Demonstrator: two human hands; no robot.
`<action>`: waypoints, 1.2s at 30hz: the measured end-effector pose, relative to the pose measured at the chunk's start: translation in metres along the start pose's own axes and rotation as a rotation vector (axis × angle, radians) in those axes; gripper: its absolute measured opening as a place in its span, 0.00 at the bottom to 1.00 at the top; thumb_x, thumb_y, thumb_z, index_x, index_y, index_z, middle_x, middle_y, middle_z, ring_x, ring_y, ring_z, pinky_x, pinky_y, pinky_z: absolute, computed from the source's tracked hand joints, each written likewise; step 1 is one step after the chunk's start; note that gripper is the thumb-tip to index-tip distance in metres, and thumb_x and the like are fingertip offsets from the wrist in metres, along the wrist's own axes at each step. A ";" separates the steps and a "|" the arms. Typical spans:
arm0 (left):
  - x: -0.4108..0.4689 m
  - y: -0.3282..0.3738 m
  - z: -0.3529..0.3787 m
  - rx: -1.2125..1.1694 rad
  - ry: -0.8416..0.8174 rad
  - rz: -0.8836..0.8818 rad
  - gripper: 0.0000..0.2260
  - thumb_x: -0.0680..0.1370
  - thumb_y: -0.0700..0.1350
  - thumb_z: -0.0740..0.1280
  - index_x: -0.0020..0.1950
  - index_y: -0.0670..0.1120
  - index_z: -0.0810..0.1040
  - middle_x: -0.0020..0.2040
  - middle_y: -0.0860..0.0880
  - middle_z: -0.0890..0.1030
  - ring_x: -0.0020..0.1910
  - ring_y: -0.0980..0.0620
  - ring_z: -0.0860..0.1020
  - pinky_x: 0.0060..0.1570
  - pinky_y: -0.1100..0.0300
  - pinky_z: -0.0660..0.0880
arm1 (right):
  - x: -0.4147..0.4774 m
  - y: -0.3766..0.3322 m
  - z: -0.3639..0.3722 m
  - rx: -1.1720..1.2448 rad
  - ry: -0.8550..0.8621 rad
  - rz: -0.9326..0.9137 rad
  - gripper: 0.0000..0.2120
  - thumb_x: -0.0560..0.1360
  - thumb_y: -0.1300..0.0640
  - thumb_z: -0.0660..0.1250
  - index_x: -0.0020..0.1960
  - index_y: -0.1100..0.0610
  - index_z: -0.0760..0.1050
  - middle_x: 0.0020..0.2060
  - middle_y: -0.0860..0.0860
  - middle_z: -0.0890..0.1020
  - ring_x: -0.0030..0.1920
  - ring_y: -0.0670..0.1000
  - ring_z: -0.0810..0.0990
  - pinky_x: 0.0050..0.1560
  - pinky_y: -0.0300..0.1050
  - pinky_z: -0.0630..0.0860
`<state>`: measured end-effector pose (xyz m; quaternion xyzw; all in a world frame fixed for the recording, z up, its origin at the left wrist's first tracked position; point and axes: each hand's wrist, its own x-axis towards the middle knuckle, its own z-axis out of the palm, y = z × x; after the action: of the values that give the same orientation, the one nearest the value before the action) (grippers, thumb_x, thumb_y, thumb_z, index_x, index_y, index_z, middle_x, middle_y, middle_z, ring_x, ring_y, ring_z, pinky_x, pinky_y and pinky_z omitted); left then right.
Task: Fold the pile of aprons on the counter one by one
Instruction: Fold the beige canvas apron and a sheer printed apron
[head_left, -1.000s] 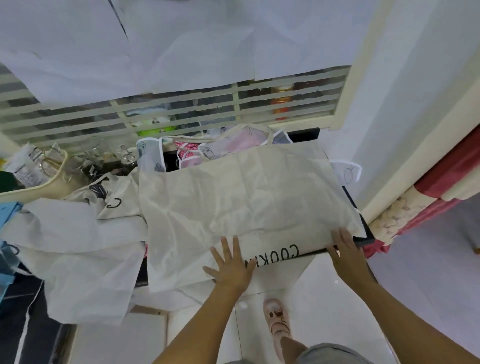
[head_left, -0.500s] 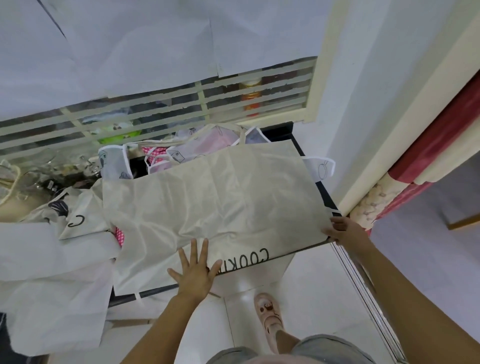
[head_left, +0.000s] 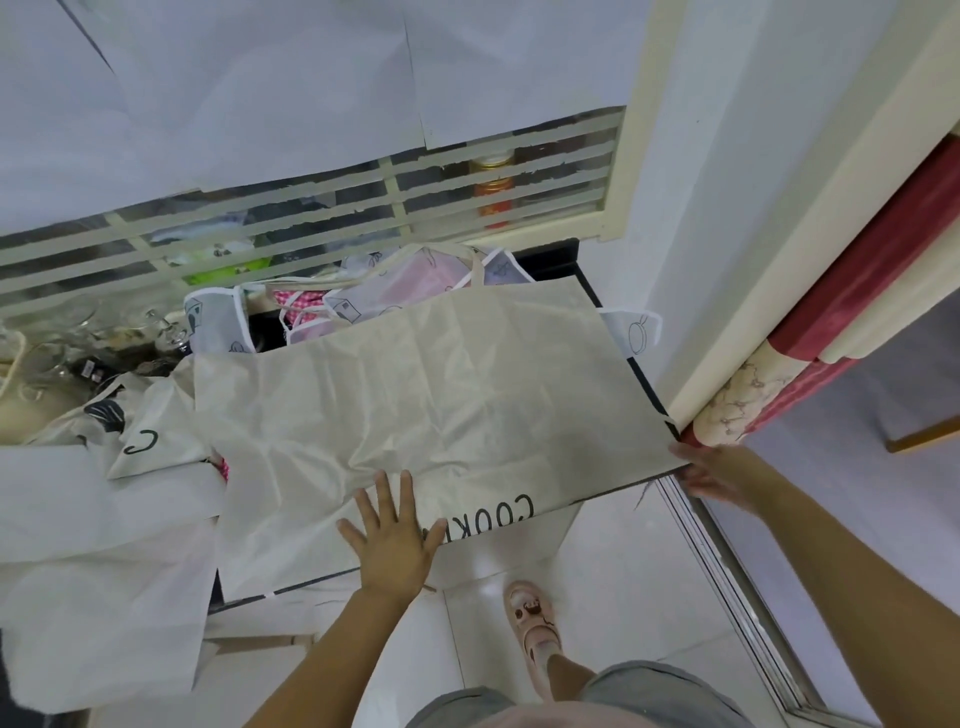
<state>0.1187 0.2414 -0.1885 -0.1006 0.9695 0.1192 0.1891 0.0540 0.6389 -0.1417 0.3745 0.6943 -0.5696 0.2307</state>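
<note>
- On the dark surface (head_left: 550, 259) a beige apron (head_left: 441, 395) lies spread wide. Its near edge hangs just over the front rim, where upside-down black lettering beginning "COOK" shows.
- The left hand (head_left: 390, 538) lies flat on that near edge with its fingers spread, pressing the cloth down beside the lettering.
- The right hand (head_left: 714, 475) is at the apron's near right corner. It is blurred, so I cannot tell whether it pinches the cloth or only touches it.
- This looks like the smoothing and squaring of one fold on a single apron.
- The next move probably calls for a firm hold on the right corner to carry that side across, while the left hand pins the crease.
- A heap of unfolded pale aprons (head_left: 104, 509), one printed with a black "C", crowds the left side and meets the spread apron's edge.
- Pink checked and printed aprons (head_left: 395, 291) are bunched behind it, partly under its far edge.
- Glassware (head_left: 78, 338) stands far left, below a slatted window grille (head_left: 363, 208).
- A red curtain (head_left: 857, 312) and the wall close in on the right, leaving little room there.
</note>
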 end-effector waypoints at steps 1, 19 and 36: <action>0.000 0.005 0.003 -0.013 0.031 0.055 0.48 0.64 0.76 0.25 0.77 0.49 0.39 0.79 0.44 0.41 0.76 0.36 0.42 0.68 0.30 0.44 | -0.001 0.005 0.011 0.175 -0.039 0.067 0.15 0.72 0.57 0.73 0.51 0.65 0.74 0.42 0.59 0.78 0.42 0.55 0.79 0.46 0.48 0.82; 0.055 0.099 -0.018 -0.076 -0.156 0.173 0.39 0.76 0.70 0.54 0.76 0.59 0.34 0.74 0.53 0.28 0.73 0.42 0.28 0.66 0.29 0.35 | -0.058 -0.041 0.072 1.064 -0.270 -0.270 0.24 0.68 0.68 0.53 0.60 0.58 0.75 0.59 0.55 0.79 0.56 0.56 0.77 0.66 0.55 0.69; -0.017 -0.117 -0.142 -1.555 -0.157 -0.196 0.38 0.60 0.64 0.77 0.62 0.41 0.78 0.57 0.39 0.81 0.56 0.40 0.80 0.56 0.47 0.77 | -0.149 -0.030 0.334 -0.859 -1.022 -1.032 0.20 0.77 0.60 0.61 0.68 0.53 0.67 0.61 0.53 0.74 0.55 0.46 0.73 0.57 0.42 0.69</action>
<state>0.1132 0.0945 -0.0768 -0.2802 0.5785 0.7528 0.1420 0.0863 0.2769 -0.0932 -0.4136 0.7449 -0.3894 0.3498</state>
